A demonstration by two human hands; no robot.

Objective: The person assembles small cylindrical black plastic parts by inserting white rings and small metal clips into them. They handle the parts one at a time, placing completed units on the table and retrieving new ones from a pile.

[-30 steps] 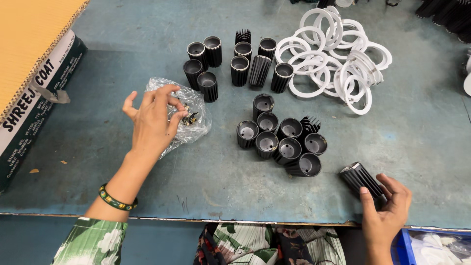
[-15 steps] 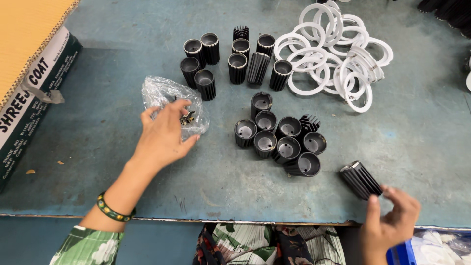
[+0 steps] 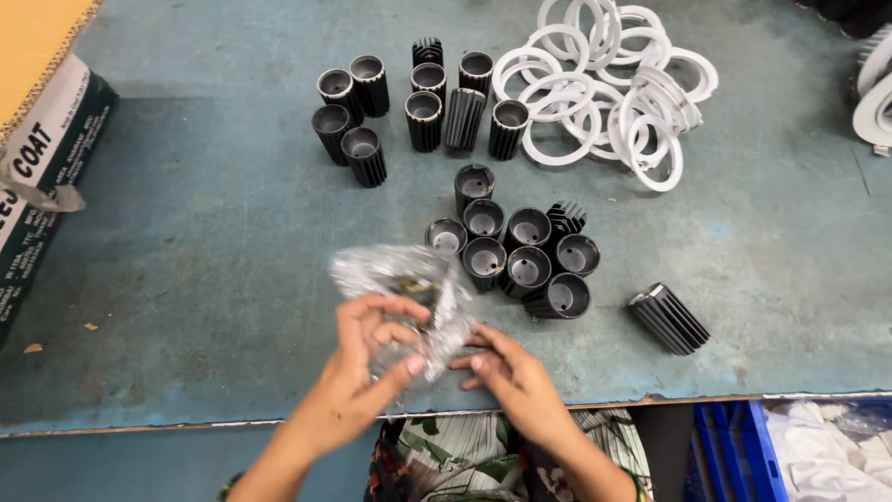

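- The left hand [image 3: 367, 358] pinches a small clear plastic bag [image 3: 409, 288] between thumb and curled fingers, gripping its lower part near the front edge of the table [image 3: 186, 279].
- The right hand [image 3: 506, 372] meets the bag from the other side, fingertips pressed to the crinkled film (whether they actually pinch it or only touch it I cannot tell).
- The bag holds some small dark bits, too blurred to make out; it is lifted slightly, its upper end just beside the near cluster of black finned cylinders [image 3: 516, 251].
- That cluster sits just beyond the bag and to its right, most pieces upright with open tops, packed touching one another.
- One lone finned cylinder [image 3: 669, 319] lies on its side, well to the right of the bag and apart from the cluster.
- A second group of black cylinders [image 3: 409, 107] stands farther beyond the bag.
- A heap of white rings [image 3: 604, 84] lies far beyond the bag to the right.
- A cardboard box [image 3: 37, 158] lies far left of the bag.
- A blue crate [image 3: 729, 451] shows below the table edge, right of the bag.
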